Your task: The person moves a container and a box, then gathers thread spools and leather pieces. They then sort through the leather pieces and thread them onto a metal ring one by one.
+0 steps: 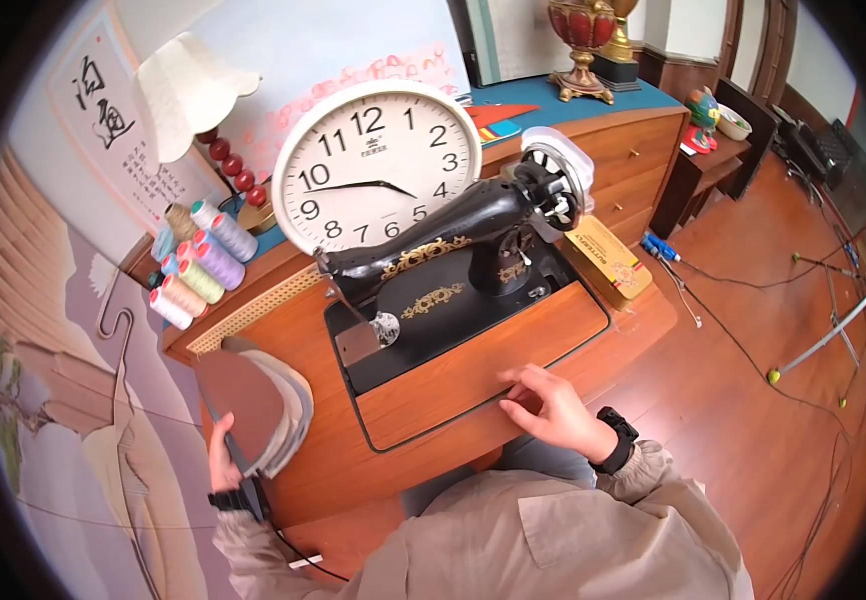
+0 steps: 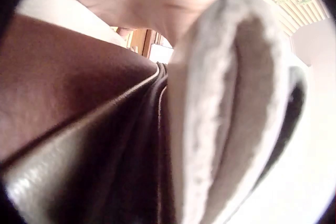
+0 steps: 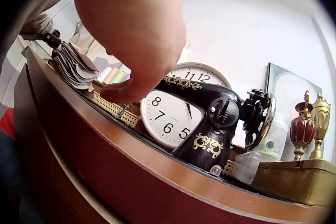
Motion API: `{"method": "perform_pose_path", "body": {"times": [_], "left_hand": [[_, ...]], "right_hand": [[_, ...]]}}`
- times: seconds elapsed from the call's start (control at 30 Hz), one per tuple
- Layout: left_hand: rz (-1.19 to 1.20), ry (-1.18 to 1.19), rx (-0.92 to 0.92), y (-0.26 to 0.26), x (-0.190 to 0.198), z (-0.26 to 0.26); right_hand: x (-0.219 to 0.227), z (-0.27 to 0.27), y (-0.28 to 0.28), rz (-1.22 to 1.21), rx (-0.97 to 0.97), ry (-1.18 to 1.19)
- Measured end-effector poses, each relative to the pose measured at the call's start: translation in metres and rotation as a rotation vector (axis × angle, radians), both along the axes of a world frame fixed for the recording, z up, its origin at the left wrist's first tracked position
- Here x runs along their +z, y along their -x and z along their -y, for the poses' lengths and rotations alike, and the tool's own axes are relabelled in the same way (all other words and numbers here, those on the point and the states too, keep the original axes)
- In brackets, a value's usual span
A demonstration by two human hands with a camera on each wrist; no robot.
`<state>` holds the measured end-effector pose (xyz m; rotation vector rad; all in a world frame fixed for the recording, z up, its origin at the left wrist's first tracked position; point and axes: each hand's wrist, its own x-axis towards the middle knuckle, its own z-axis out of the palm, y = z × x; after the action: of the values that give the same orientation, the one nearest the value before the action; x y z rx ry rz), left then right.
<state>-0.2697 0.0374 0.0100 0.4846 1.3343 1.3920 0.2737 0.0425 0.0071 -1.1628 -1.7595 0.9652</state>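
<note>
At the table's left end, my left hand (image 1: pixel 222 460) grips the near edge of a stack of brown and grey cloth-like pieces (image 1: pixel 253 405). The left wrist view shows a smooth brown sheet (image 2: pixel 63 77) and thick, fuzzy folded layers (image 2: pixel 226 108) close under my palm; most of the fingers are hidden. Loosely bent and holding nothing, my right hand (image 1: pixel 555 412) is over the front edge of the wooden panel (image 1: pixel 483 370). Behind that panel stands a black sewing machine (image 1: pixel 433 250) with gold ornament, its handwheel (image 1: pixel 556 190) on the right.
A large round clock (image 1: pixel 378 150) leans behind the machine. Several thread spools (image 1: pixel 215 262) stand at the back left near a lamp (image 1: pixel 193 90). A yellow tin (image 1: pixel 608 262) lies right of the machine. Cables (image 1: pixel 743 340) run over the floor at right.
</note>
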Motion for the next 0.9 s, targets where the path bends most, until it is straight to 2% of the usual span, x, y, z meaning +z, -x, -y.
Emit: {"method": "perform_pose_path", "body": {"times": [0.1,0.17,0.23,0.27,0.3,0.4,0.47,0.5,0.53,0.57,0.63,0.67,0.7,0.8,0.83,0.9], "left_hand": [[0.159,-0.04,0.01,-0.036,-0.002,0.034],[0.232,-0.123,-0.126,-0.055,-0.008,0.052],[0.186,-0.224,-0.066,-0.092,-0.014,0.063],[0.186,-0.31,-0.07,-0.105,-0.023,0.063],[0.187,-0.305,-0.067,-0.118,-0.028,0.067],[0.235,-0.394,-0.114,-0.151,-0.027,0.063],[0.453,-0.299,-0.35,-0.159,-0.03,0.059],[0.455,-0.296,-0.342,-0.163,-0.031,0.056],[0.428,-0.205,-0.384,-0.172,-0.027,0.051],[0.4,-0.115,-0.427,-0.181,-0.024,0.045],[0.375,-0.079,-0.443,-0.21,-0.008,0.04],[0.271,-0.075,-0.509,-0.229,0.004,0.037],[0.169,-0.069,-0.572,-0.248,0.013,0.034],[0.091,-0.051,-0.632,-0.293,0.02,0.027],[0.095,-0.051,-0.623,-0.307,0.019,0.026],[0.092,-0.074,-0.728,-0.333,0.017,0.022]], "right_hand": [[0.006,0.004,0.003,-0.106,0.068,0.092],[-0.005,0.001,0.011,-0.156,0.122,0.191],[-0.017,-0.003,0.027,-0.322,0.239,0.218],[-0.018,-0.007,0.032,-0.325,0.349,0.365],[-0.018,-0.008,0.038,-0.325,0.35,0.37],[-0.016,-0.011,0.055,-0.679,0.555,0.702],[-0.006,-0.005,0.06,-0.758,0.614,0.693],[0.001,0.0,0.06,-0.84,0.671,0.673],[0.01,0.0,0.055,-0.733,0.653,0.493],[0.009,0.003,0.052,-0.732,0.655,0.498],[0.008,0.011,0.042,-0.674,0.511,0.366],[0.011,0.013,0.034,-0.624,0.41,0.41],[0.015,0.014,0.026,-0.621,0.411,0.417],[0.015,0.008,0.001,-0.539,0.271,0.365],[0.018,0.005,-0.012,-0.562,0.239,0.422],[0.026,-0.007,-0.045,-0.489,0.235,0.476]]}}
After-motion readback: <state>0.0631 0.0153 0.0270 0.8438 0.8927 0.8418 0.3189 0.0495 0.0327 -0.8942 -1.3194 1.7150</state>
